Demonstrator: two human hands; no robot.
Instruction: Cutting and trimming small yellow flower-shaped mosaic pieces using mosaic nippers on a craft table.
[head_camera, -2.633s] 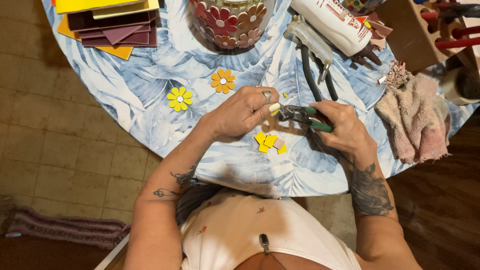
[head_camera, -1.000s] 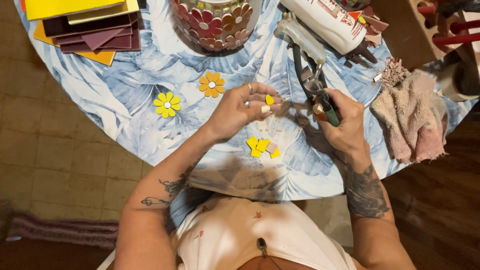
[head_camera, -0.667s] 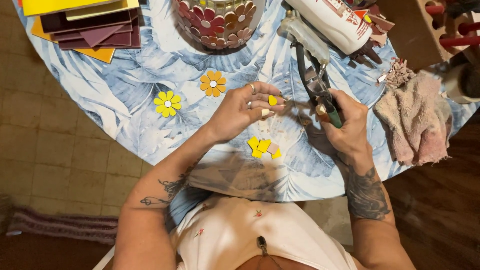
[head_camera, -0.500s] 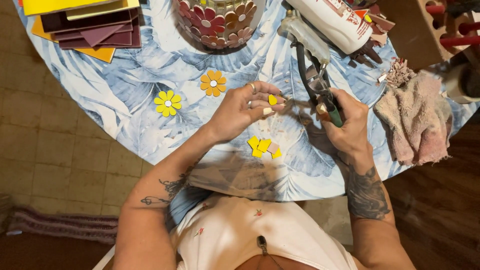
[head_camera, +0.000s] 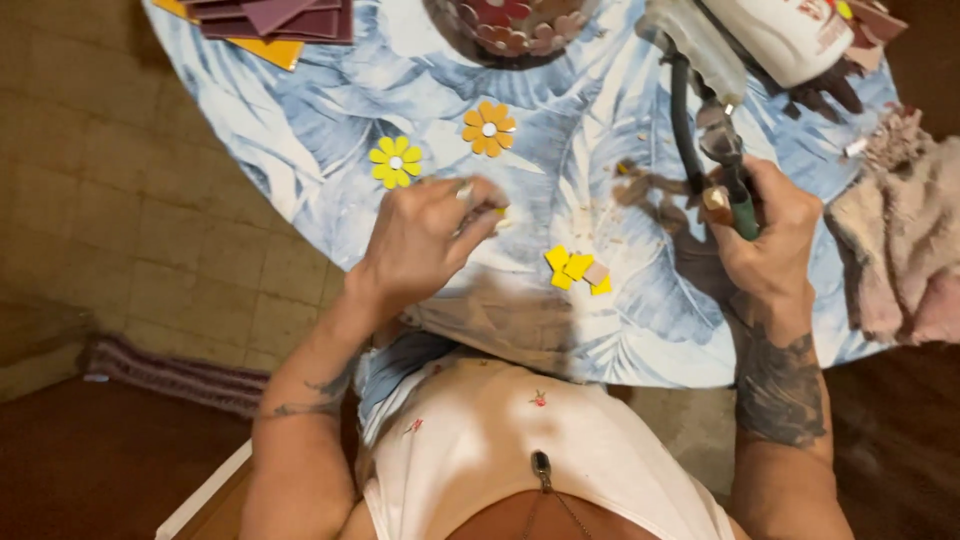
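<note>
Yellow chip: pinched at the left hand's fingertips (head_camera: 487, 203), only a sliver visible, blurred; held just above the leaf-print tablecloth (head_camera: 300, 150), between the loose flowers and the yellow pile.
Left hand (head_camera: 420, 235): fingers curled and closed in a pinch on the chip; palm down, motion-blurred.
Right hand (head_camera: 765, 235): fist closed around the green-handled nippers (head_camera: 722, 160); handles squeezed together in the grip.
Nippers: pointing away from the body; cutting end blurred, so whether anything sits between the cutters cannot be told.
Yellow pile (head_camera: 578, 270): several small yellow pieces with one pale pink one, touching each other, lying between the two hands, near the table edge.
Flowers: yellow flower (head_camera: 396, 163) and orange flower (head_camera: 489, 128), flat on the cloth, just beyond the left hand, close together but apart.
Debris: brown crumbs and shards (head_camera: 645, 190) scattered on the cloth near the nippers.
Far edge: decorated bowl (head_camera: 515, 25) with petal mosaic; stacked coloured sheets (head_camera: 280, 20) at far left; white bottle (head_camera: 790, 35) lying at far right.
Right margin: pink towel (head_camera: 900, 250), crumpled, beside the right hand.
Risk, slip: chip held by tips only; likely to drop or flick off if the pinch loosens.
Risk, cut: sharp shards near bare skin; likely nick if a hand sweeps across them.
Risk, scatter: pile near the edge; a forearm brush could send pieces to the floor.
</note>
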